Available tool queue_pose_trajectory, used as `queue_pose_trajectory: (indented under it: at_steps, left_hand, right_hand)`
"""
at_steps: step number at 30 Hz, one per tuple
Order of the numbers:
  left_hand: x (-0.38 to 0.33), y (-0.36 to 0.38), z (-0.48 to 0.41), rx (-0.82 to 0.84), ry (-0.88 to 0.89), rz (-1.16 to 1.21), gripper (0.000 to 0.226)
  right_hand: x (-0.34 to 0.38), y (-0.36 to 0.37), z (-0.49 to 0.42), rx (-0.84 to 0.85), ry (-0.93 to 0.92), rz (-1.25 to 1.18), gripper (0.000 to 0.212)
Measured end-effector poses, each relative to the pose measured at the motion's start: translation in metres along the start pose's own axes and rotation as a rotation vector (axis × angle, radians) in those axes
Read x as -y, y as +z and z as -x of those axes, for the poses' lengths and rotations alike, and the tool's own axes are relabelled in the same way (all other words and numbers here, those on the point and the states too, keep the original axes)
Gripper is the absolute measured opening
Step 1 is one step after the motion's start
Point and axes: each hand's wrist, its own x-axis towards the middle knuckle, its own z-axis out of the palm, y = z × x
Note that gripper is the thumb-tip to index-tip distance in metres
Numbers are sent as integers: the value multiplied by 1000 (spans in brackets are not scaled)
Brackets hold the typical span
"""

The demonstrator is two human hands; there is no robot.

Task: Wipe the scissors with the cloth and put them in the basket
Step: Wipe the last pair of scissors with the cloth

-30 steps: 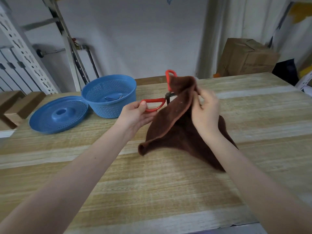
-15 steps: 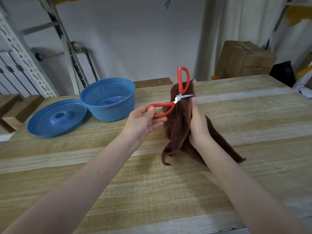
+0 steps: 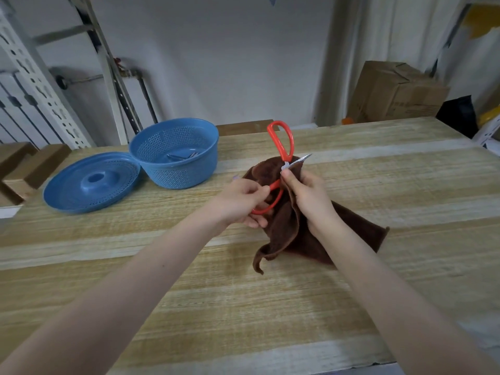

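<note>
the left hand (image 3: pixel 240 203) curls its fingers round the lower red handle loop of the scissors (image 3: pixel 290 142), holding them above the table (image 3: pixel 243 307). the right hand (image 3: pixel 311 201) pinches the brown cloth (image 3: pixel 289 234) around the blades near the pivot, and a silver blade tip pokes out to the right. the other loop stands upright above both hands. the cloth's tail drapes onto the wood. the blue basket (image 3: pixel 176 174) sits to the left, with its perforated lid (image 3: pixel 89 185) just beside it.

Bare, slender forearms run to the left grip (image 3: pixel 240 203) and right grip (image 3: pixel 311 198), both with short nails.
</note>
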Motion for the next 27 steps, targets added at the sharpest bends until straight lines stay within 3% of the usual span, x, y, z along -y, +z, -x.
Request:
queue_pose_trajectory:
  at_steps: [6,10,15,27]
  left_hand:
    - [2,6,-1,-179,188,-372,33]
    - [1,6,-6,-255,223,-520,34]
    - [1,9,-5,-280,280,-591,31]
    - [12,11,-7,-409,260,-527,29]
  right_hand:
    - [1,-1,-2,-38,72,68,25]
    - [4,-7,-2,66,147,36,25]
    - [6,-4,-3,-26,140,62,29]
    - [3,-12,-12,-204,398,-156,27]
